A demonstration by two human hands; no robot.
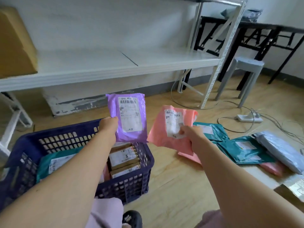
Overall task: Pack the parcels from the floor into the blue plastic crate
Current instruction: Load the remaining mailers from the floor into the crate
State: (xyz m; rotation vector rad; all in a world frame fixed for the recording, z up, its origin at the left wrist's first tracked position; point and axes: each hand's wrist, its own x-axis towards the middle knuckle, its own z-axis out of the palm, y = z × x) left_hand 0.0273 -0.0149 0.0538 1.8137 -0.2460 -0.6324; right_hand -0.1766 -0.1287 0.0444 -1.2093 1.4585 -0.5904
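My left hand grips a purple parcel by its lower left edge and holds it upright above the far right corner of the blue crate. My right hand pinches a pink parcel in the air, right of the crate. The crate stands on the floor at lower left and holds a teal parcel and several brown boxes. On the floor to the right lie teal parcels, a grey parcel and a pink parcel.
A white metal shelf runs across the back, with a cardboard box on its left end. A grey stool and a black table stand at right. A power strip and cables lie on the wooden floor.
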